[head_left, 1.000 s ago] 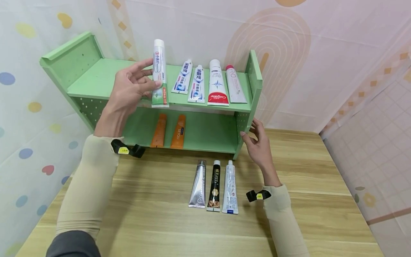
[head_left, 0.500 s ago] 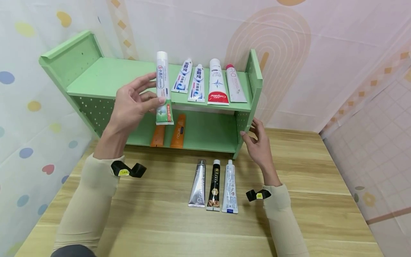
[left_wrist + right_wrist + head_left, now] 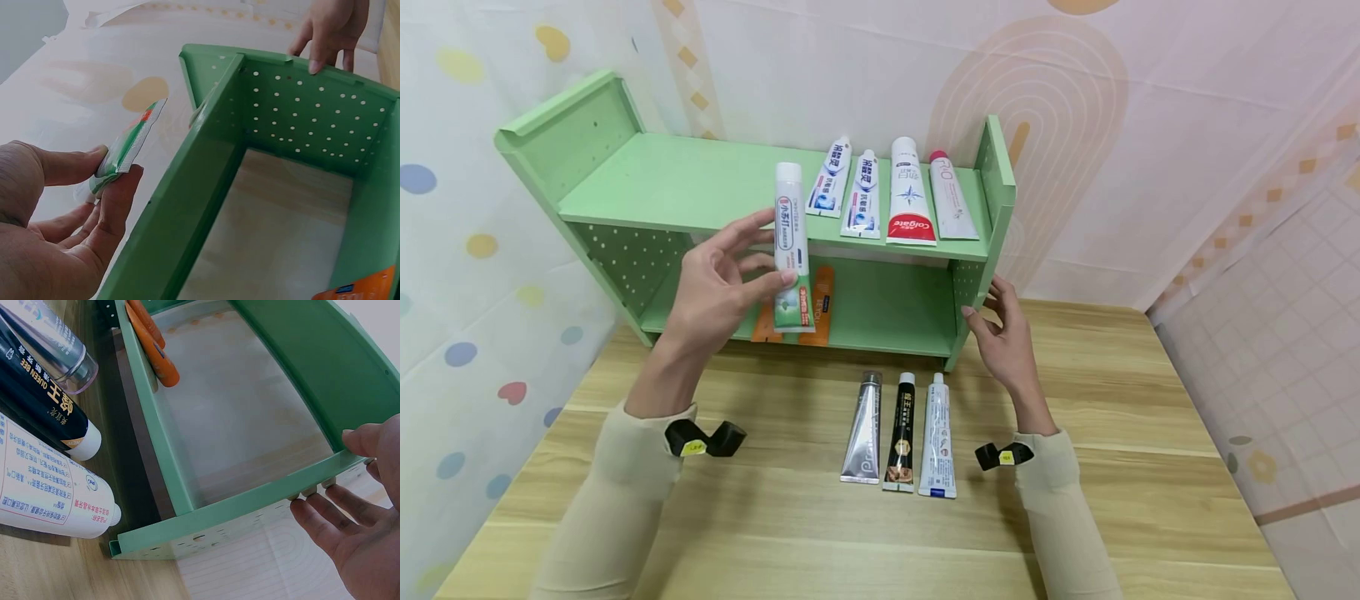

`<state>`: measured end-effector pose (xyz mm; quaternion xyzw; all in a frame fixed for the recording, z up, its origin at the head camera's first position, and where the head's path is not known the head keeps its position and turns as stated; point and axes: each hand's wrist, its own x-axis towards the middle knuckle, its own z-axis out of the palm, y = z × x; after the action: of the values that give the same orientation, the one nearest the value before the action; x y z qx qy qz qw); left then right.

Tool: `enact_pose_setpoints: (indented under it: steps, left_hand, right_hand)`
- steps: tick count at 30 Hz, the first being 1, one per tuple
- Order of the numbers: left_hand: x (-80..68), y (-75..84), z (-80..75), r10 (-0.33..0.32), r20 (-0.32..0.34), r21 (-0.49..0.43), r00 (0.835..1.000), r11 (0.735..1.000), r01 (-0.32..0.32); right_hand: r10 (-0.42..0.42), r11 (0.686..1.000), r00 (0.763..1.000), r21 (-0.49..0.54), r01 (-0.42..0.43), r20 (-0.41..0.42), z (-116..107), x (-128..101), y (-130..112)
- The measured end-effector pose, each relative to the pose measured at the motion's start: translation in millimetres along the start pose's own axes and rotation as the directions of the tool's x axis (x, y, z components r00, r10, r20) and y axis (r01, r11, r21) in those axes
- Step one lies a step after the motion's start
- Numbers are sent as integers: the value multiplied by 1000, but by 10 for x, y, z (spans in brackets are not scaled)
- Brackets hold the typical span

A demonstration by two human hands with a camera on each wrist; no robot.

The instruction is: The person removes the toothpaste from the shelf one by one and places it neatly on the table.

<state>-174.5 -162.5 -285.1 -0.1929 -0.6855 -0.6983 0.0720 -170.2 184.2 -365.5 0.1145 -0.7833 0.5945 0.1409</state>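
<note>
My left hand (image 3: pixel 711 292) pinches a white and green toothpaste tube (image 3: pixel 790 233) between thumb and fingers. Its white cap points up, and it is held in front of the green two-tier shelf (image 3: pixel 700 183). In the left wrist view the crimped end of the tube (image 3: pixel 128 147) shows past the thumb. With my right hand (image 3: pixel 1006 342) I hold the shelf's right side panel, thumb at the front edge and fingers on the outside, as the right wrist view also shows. Two orange tubes (image 3: pixel 823 300) lie on the lower tier, partly hidden behind the held tube.
On the upper tier's right half lie two blue-and-white tubes (image 3: pixel 862 196), a Colgate tube (image 3: pixel 910 196) and a red-capped tube (image 3: pixel 952 200). A silver tube (image 3: pixel 861 437), a black tube (image 3: pixel 900 437) and a white tube (image 3: pixel 937 437) lie side by side on the wooden table (image 3: pixel 790 533).
My left hand has brought the toothpaste tube down and slightly right, from upper-tier height to in front of the lower tier. My right hand stays at the side panel.
</note>
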Motion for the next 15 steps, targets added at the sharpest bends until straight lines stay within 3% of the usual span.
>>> enact_pose_setpoints:
  steps: [15]
  left_hand:
    - [-301, -259, -21, -12, 23, -17, 1000, 1000, 12]
  right_hand:
    - [10, 1000, 1000, 6, -10, -5, -3, 7, 27]
